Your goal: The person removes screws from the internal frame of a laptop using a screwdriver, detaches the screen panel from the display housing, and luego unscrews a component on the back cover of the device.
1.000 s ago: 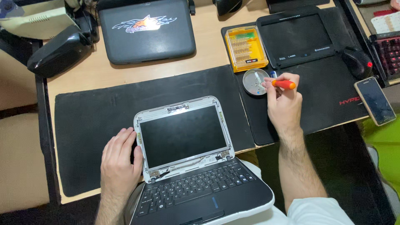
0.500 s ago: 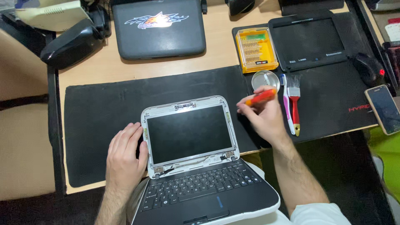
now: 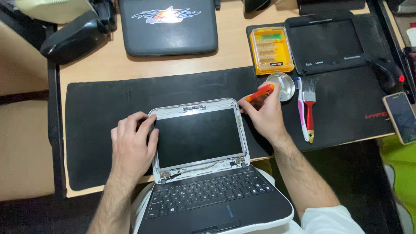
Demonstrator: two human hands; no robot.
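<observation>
A small white laptop (image 3: 208, 173) lies open on my lap and the desk edge, its screen bezel removed so the bare panel (image 3: 198, 136) and hinges show. My left hand (image 3: 132, 145) rests on the left side of the screen frame, fingers spread over its edge. My right hand (image 3: 264, 113) holds an orange-handled screwdriver (image 3: 260, 92) at the screen's upper right corner, with the tip hidden behind my fingers.
A black desk mat (image 3: 95, 117) lies under the screen. Behind it are a closed dark laptop (image 3: 169, 26), a yellow bit case (image 3: 271, 50), a small metal dish (image 3: 281, 86), a toothbrush and red paintbrush (image 3: 308, 108), a black tablet (image 3: 327, 43), a mouse (image 3: 388, 73) and a phone (image 3: 402, 117).
My right hand has carried the screwdriver from beside the metal dish down-left to the screen's upper right corner. My left hand has slid up from beside the keyboard onto the screen's left edge.
</observation>
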